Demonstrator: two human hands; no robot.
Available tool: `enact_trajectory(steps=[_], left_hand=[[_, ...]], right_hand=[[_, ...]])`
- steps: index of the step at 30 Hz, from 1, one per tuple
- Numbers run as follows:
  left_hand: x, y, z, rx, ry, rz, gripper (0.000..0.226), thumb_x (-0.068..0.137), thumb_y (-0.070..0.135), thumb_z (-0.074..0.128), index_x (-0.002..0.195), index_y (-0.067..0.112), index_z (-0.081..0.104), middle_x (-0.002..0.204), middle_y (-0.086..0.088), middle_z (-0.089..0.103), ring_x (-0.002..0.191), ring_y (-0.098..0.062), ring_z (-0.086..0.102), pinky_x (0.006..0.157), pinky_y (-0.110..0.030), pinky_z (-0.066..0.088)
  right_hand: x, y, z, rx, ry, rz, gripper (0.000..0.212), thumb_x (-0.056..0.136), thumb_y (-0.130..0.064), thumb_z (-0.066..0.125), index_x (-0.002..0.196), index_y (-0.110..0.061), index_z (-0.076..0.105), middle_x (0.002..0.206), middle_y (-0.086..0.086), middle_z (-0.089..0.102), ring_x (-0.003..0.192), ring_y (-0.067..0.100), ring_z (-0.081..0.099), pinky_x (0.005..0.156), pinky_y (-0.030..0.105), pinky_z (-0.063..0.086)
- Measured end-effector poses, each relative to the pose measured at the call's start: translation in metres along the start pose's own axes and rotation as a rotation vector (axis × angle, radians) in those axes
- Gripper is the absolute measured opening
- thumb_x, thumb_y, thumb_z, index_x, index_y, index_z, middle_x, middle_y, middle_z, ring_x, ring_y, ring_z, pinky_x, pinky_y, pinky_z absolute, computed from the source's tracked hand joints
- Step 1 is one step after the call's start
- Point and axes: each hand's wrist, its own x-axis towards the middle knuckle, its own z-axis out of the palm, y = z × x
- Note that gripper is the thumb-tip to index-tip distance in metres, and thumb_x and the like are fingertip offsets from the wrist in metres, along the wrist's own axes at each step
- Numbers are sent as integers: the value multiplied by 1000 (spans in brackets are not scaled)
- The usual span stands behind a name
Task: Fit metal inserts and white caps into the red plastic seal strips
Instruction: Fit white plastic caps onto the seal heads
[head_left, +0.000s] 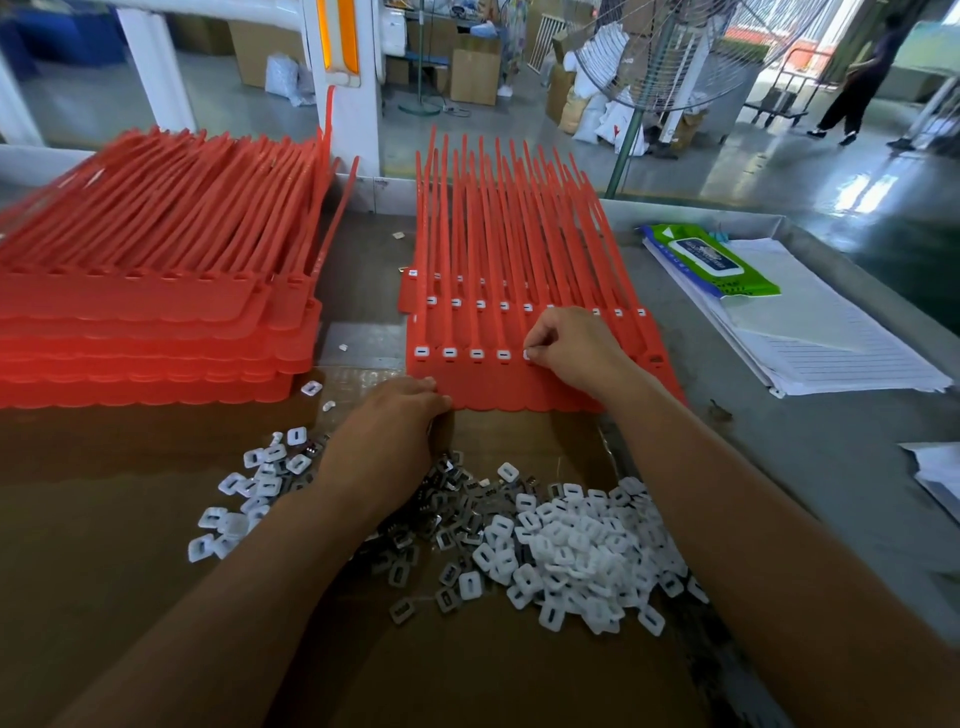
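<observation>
Left of your hands, a red strip stack sits on the worktop. L hand grips the near edge of the red seal strips; R hand pinches a white cap onto them. Metal inserts & loose caps lie betw. your forearms.

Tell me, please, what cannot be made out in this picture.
Head view:
- Sockets of the front red seal strip sheet under the right hand: covered, capped or not unknown.
- Whether the left hand grips or only presses the sheet's edge: its knuckles hide the contact.
- Print on the green wipes pack: too small.
</observation>
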Motion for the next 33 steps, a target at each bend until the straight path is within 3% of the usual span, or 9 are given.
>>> enact_trajectory(steps=[3,7,13,18,21,23,27,33], left_hand=[[0,0,0,3,-7,-5,38,85,1,47,119,15,58,132,-5,51,123,-19,42,99,-28,31],[0,-1,0,8,-3,-4,38,85,2,49,119,16,58,132,-5,51,122,-19,42,100,-28,31],[0,-1,1,10,-7,-17,38,85,3,48,120,16,58,133,-5,49,123,-19,43,101,-30,32],[0,-1,1,8,-15,-24,38,86,4,47,121,17,57,134,-5,48,124,-19,41,102,-30,31],[0,-1,0,9,-14,-21,39,86,4,47,121,17,56,135,-5,48,125,-19,41,103,-30,30],[0,-1,0,11,-14,-11,38,86,3,48,121,16,56,134,-5,49,125,-19,41,103,-29,30],[1,-1,1,0,-9,-7,38,86,2,47,120,16,58,133,-5,50,124,-18,42,102,-28,30],[2,-3,3,4,-16,-34,41,85,1,45,120,17,57,134,-5,49,125,-19,41,104,-30,28]], right_hand=[[1,-1,0,47,30,53,27,77,-9,69,64,-27,54,73,-13,54,81,9,54,74,26,43],[4,-6,-1,107,29,155,31,73,-8,74,66,-26,49,97,4,64,97,21,59,89,36,47],[8,-13,-3,51,-3,215,23,72,-9,74,64,-20,57,70,-9,50,82,14,50,77,29,42],[6,-11,-2,42,22,190,22,75,-11,73,63,-19,56,70,-7,52,72,11,50,73,29,43],[1,-5,1,55,67,116,24,77,-13,71,66,-22,52,73,-10,50,76,9,50,76,29,44],[-4,-2,-1,92,67,78,17,80,-13,68,76,-21,54,78,-10,50,83,10,51,70,21,41],[-19,0,-13,197,-7,34,10,85,-14,63,93,-18,60,91,-6,57,86,7,51,61,11,33],[-64,0,-33,145,-112,-78,7,86,-16,62,86,-23,62,84,-16,59,82,-4,54,65,10,35]])
